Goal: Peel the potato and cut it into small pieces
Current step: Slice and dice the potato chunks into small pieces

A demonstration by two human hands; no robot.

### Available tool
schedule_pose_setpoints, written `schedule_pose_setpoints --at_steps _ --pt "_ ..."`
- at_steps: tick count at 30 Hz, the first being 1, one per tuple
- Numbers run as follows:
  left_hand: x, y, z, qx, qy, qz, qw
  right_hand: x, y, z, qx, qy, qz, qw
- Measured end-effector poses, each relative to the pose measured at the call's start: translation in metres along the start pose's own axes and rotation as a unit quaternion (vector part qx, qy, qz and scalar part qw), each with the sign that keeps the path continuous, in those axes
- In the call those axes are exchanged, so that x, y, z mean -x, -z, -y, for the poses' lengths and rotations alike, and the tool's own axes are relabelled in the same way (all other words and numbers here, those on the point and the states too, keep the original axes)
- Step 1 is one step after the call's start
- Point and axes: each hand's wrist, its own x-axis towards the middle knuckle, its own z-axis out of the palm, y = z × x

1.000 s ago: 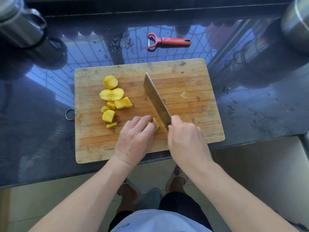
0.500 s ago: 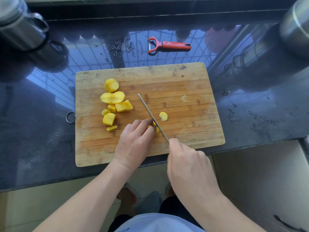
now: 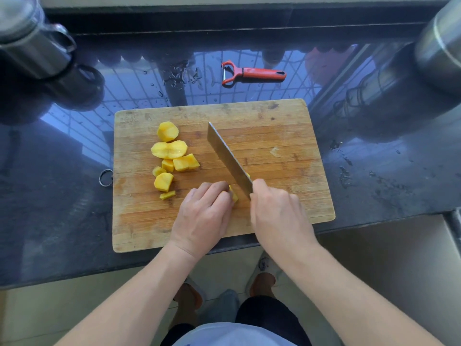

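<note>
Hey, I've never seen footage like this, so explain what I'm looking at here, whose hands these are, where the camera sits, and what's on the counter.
There is no machine here: a person wears a camera on the head, so you look down at their own two hands. The right hand grips a knife. The left hand curls its fingers over a piece of potato right beside the blade. They work on a wooden cutting board on a dark, shiny counter. Already cut potato pieces lie on the board's left part. Behind the board lies a red peeler, and metal pots stand in the far corners.
</note>
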Motion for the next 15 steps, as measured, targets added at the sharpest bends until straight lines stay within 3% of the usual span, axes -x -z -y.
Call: schedule_pose_setpoints --at_steps 6,15 --pt "-0.001 -0.004 0.000 -0.012 0.009 -0.012 1.000 0.007 0.013 -0.018 -0.074 0.022 -0.029 0.997" --pt "-0.022 -0.020 -0.010 0.029 0.099 -0.050 0.993 0.021 0.012 -0.017 -0.048 0.026 -0.026 0.998"
